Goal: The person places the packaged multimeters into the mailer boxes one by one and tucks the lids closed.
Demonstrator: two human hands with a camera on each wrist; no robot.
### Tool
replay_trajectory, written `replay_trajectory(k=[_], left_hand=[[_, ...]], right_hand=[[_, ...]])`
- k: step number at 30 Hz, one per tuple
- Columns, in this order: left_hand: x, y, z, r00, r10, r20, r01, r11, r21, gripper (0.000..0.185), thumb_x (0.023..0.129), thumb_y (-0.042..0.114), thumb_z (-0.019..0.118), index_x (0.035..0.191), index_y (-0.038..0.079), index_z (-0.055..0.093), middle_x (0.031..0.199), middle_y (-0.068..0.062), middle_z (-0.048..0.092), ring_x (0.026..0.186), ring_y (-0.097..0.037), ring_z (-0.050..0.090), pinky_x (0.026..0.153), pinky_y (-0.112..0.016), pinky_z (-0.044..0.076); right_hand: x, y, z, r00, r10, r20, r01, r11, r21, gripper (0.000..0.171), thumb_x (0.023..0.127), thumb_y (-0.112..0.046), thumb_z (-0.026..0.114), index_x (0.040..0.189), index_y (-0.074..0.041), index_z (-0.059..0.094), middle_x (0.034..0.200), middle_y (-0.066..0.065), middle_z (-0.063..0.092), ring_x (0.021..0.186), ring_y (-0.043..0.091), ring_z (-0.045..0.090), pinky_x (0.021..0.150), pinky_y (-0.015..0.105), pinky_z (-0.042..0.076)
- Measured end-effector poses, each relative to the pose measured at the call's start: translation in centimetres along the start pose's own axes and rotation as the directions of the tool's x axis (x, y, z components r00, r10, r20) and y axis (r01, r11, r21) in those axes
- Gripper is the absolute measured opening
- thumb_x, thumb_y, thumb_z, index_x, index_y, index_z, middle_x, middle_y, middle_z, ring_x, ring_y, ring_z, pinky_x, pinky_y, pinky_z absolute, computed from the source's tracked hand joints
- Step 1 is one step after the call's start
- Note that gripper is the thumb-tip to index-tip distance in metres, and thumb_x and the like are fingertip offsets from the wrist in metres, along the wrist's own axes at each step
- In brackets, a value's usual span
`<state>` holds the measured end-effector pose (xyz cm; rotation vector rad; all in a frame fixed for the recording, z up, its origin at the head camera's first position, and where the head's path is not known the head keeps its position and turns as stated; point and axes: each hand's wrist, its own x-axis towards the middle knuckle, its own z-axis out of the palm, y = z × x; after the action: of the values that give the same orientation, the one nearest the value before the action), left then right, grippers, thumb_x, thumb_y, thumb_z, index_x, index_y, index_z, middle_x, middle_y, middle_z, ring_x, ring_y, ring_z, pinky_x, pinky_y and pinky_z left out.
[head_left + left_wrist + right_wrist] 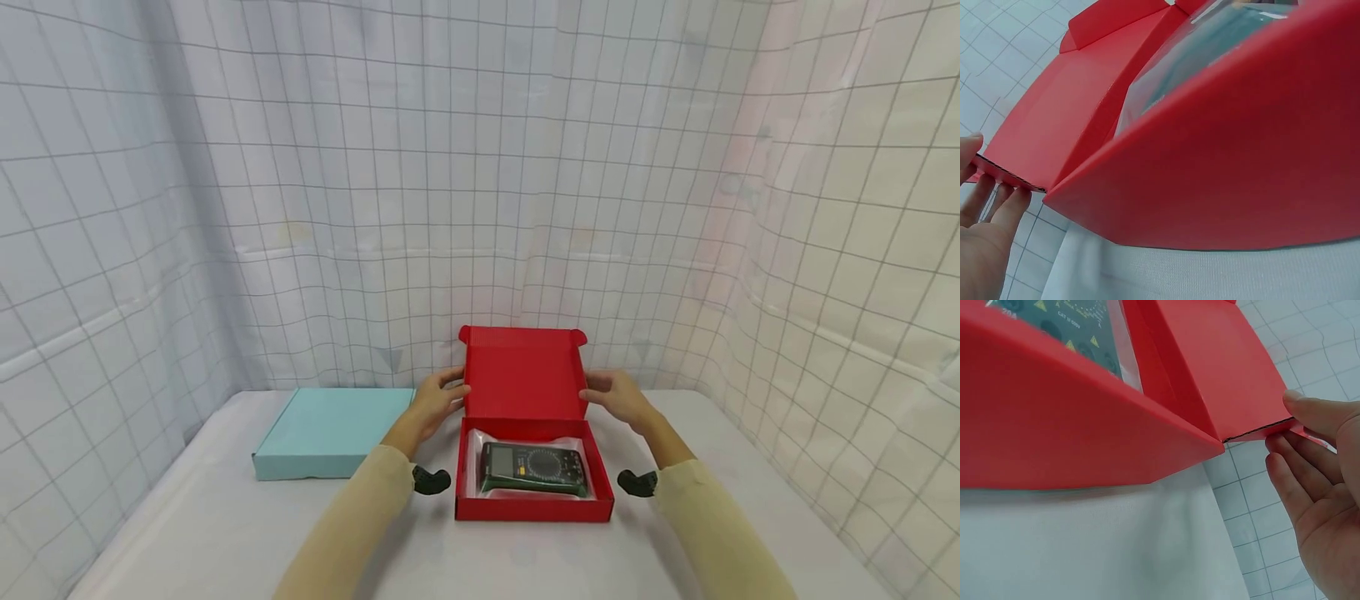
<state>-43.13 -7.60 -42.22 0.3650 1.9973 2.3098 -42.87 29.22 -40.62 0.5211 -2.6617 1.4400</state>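
Note:
A red cardboard box (534, 510) stands on the white table with its lid (525, 372) raised at the back. Inside it lies a dark green multimeter (534, 468) in clear plastic wrap, its dial and screen facing up. At the lid's left edge my left hand (437, 402) pinches the cardboard, thumb on the inner face and fingers behind, as the left wrist view shows. My right hand (619, 398) grips the right edge the same way; in the right wrist view its thumb (1310, 409) lies over the lid and the fingers beneath.
To the left of the red box lies a closed light blue box (337, 429), near my left forearm. A white curtain (495, 167) with a grid pattern surrounds the table (510, 567) at the back and sides. A dark strap-like piece (431, 480) sits at each wrist.

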Motion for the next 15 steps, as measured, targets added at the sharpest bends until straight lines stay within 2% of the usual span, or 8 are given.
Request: replay_trajectory(k=[5, 9, 15], left_hand=[[-0.1, 0.0, 0.2, 1.0, 0.013, 0.022, -0.012, 1.0, -0.018, 0.055, 0.101, -0.005, 0.061, 0.153, -0.004, 0.044, 0.149, -0.023, 0.047, 0.134, -0.037, 0.051, 0.108, -0.047, 0.045], [-0.2, 0.2, 0.3, 1.0, -0.009, 0.01, 0.009, 1.0, -0.027, 0.059, 0.099, -0.004, 0.065, 0.154, 0.001, 0.046, 0.147, -0.022, 0.05, 0.133, -0.033, 0.053, 0.107, -0.044, 0.047], [-0.7, 0.3, 0.1, 1.0, -0.03, 0.002, 0.03, 0.998, -0.063, 0.061, 0.099, -0.003, 0.066, 0.156, 0.005, 0.046, 0.147, -0.025, 0.051, 0.131, -0.035, 0.056, 0.105, -0.044, 0.048]], right_hand=[[-0.6, 0.2, -0.2, 0.999, -0.038, 0.008, 0.038, 0.999, 0.014, 0.056, 0.101, -0.017, 0.069, 0.149, 0.005, 0.05, 0.143, 0.025, 0.058, 0.13, 0.041, 0.056, 0.103, 0.058, 0.048], [-1.1, 0.0, -0.3, 0.998, -0.065, -0.004, 0.065, 0.998, 0.023, 0.056, 0.103, -0.019, 0.066, 0.15, 0.005, 0.049, 0.142, 0.026, 0.057, 0.128, 0.042, 0.058, 0.101, 0.058, 0.05], [-1.1, 0.1, -0.1, 0.995, -0.101, -0.019, 0.103, 0.991, 0.086, 0.051, 0.105, -0.014, 0.064, 0.149, 0.008, 0.049, 0.139, 0.028, 0.059, 0.125, 0.041, 0.061, 0.101, 0.054, 0.051]])
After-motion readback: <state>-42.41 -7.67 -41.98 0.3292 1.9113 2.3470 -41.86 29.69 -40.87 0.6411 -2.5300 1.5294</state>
